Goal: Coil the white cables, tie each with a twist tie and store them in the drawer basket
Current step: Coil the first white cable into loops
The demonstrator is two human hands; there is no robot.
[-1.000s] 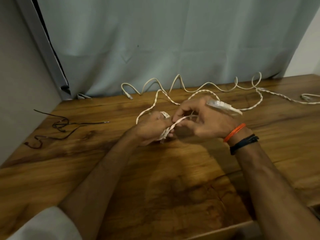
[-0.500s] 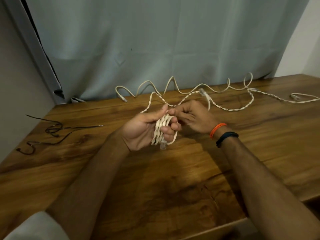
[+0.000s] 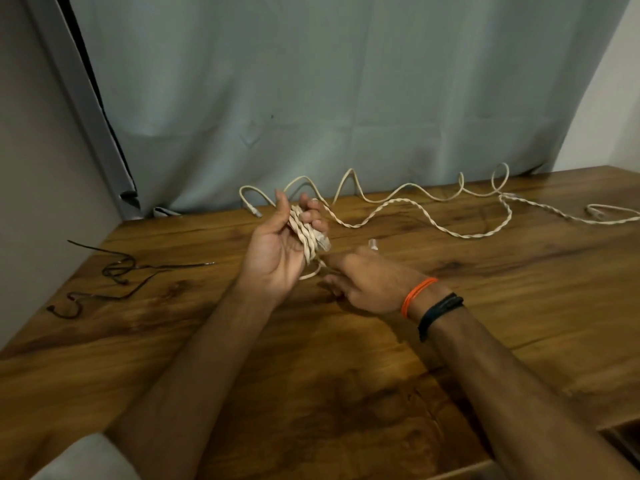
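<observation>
Winding of a white twisted cable [image 3: 426,216] under way, judging by the turns already gathered. Coil [image 3: 306,237] wrapped across the left hand [image 3: 277,258], palm up and tilted, thumb raised on the far side, fingers [image 3: 317,218] curled over the turns and holding them; long axis of the bundle running from the fingertips down toward the heel of the palm, a clear plug [image 3: 323,242] jutting from its right edge. Right hand [image 3: 363,282] just below and to the right of that grip, knuckles up, low over the wooden table [image 3: 346,393]; a strand of the cable leading from the bottom of the coil into it, seemingly pinched at the fingertips, though blurred and hidden behind the hand, so cannot tell for certain how closed. Unwound length trailing away beyond the left hand and off to the right, lying slack in waves on the table, well apart from both hands at its far end. A second white cable [image 3: 381,195] further back still, along the curtain. Next turn probably to be carried by the right hand, nearer the free strand, up and over the left fingers. No twist tie or drawer basket identifiable with confidence.
</observation>
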